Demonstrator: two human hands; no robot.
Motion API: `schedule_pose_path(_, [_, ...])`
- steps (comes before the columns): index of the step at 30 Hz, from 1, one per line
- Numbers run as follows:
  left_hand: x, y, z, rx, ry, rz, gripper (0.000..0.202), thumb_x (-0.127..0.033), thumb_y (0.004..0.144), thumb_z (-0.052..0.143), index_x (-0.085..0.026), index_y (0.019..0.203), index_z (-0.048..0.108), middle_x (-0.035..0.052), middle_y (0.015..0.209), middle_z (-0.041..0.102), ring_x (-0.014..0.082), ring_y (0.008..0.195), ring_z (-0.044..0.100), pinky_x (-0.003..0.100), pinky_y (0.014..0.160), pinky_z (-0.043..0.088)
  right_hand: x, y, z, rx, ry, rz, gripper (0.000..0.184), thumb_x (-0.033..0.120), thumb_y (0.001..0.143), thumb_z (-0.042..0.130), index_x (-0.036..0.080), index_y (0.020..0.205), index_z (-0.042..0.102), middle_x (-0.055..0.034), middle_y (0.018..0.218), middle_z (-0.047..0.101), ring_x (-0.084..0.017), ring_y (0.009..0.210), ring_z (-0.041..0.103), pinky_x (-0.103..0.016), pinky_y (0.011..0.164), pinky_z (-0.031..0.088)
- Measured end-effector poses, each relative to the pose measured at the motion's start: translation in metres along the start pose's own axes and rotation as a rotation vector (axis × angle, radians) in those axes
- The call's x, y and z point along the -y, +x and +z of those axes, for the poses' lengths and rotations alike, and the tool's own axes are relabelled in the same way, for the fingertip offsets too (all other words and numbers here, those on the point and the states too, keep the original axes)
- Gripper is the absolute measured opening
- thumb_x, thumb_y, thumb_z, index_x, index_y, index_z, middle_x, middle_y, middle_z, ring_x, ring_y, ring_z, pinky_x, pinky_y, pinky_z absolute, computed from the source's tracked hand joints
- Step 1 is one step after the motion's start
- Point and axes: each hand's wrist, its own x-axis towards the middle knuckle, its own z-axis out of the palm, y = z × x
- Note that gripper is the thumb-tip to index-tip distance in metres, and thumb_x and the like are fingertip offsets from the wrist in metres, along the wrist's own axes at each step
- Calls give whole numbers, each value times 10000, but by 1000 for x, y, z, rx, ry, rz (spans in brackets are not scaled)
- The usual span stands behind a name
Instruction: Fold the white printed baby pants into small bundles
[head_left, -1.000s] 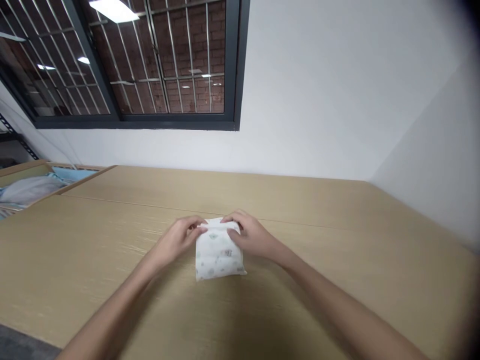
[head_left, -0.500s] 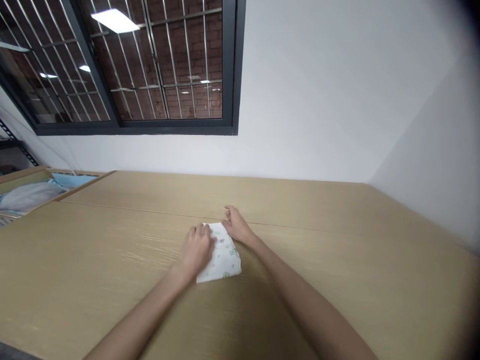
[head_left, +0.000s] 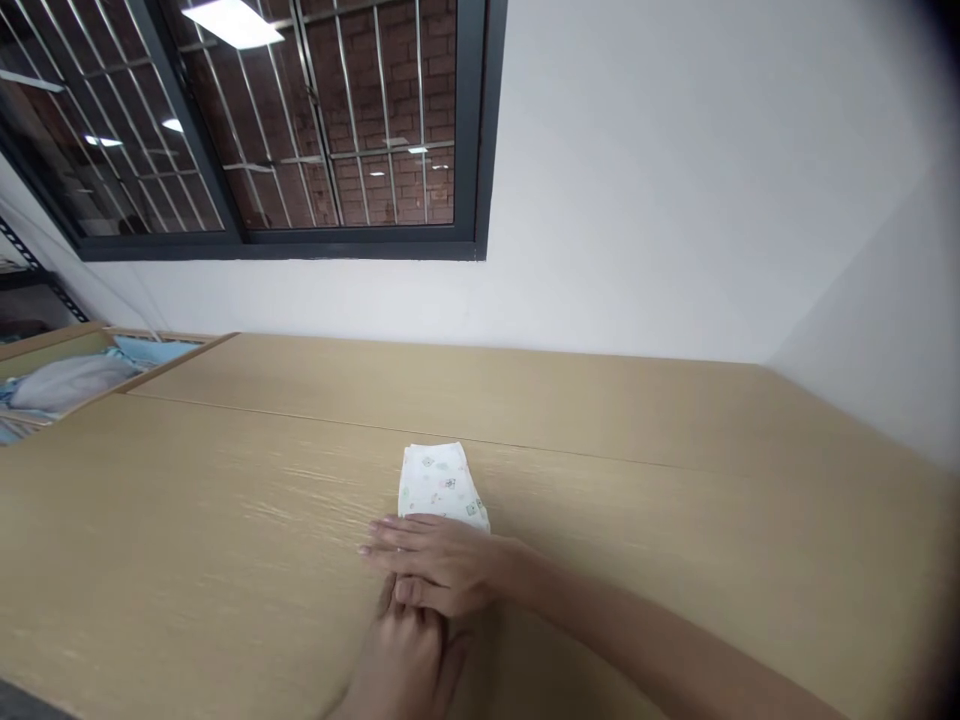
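Observation:
A folded white cloth [head_left: 437, 480] with small green and grey prints lies flat on the wooden surface. My right hand [head_left: 442, 562] rests across its near part, palm down, fingers stretched out to the left. Just below, nearer to me, my left hand [head_left: 409, 640] is on the surface with its thumb held apart. Its fingertips are partly covered by my right hand, so whether they touch the cloth's near edge is hidden.
The tan wooden surface [head_left: 225, 480] has a seam running across it and meets a white wall [head_left: 637, 200]. An open wooden compartment [head_left: 172, 363] with pale blue and whitish fabric [head_left: 75, 383] stands at left. A barred window [head_left: 360, 240] is above.
My right hand has come from the cloth's far right edge down across its near part. My left hand has moved off the cloth's left side toward me. The view has shifted slightly.

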Motion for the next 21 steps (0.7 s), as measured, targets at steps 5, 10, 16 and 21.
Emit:
schedule_pose_path(5, [2, -1, -1, 20, 44, -5, 425, -375, 901, 517, -42, 1107, 684, 234, 1082, 746, 365, 1010, 724, 487, 855, 638, -36, -1, 7, -47, -168, 82, 489, 400, 1050, 465, 274, 1522, 444, -41, 1571, 458, -212, 1501, 326, -387, 1258, 243])
schedule_pose_path(10, [7, -2, 2, -33, 87, 34, 546, -430, 953, 460, -6, 1272, 593, 266, 1252, 683, 370, 1125, 693, 436, 847, 649, -76, 3, -4, -10, -260, 152, 536, 451, 1080, 357, 189, 1546, 396, -120, 1612, 371, -252, 1527, 257, -511, 1241, 236])
schedule_pose_path(16, [8, -4, 4, -13, 34, 18, 528, -396, 964, 459, -7, 1308, 558, 272, 1271, 671, 383, 1140, 685, 453, 839, 659, -114, 8, -20, -29, -294, 201, 559, 466, 1077, 346, 190, 1562, 371, -102, 1656, 264, -229, 1544, 200, -460, 1269, 148])
schedule_pose_path(21, [29, 3, -5, 56, -67, 88, 350, -138, 957, 413, -50, 1243, 595, 219, 1213, 715, 320, 1120, 704, 428, 881, 649, -123, 11, -29, -47, -306, 296, 582, 432, 1084, 295, 122, 1576, 322, -129, 1658, 255, -244, 1551, 172, -462, 1268, 125])
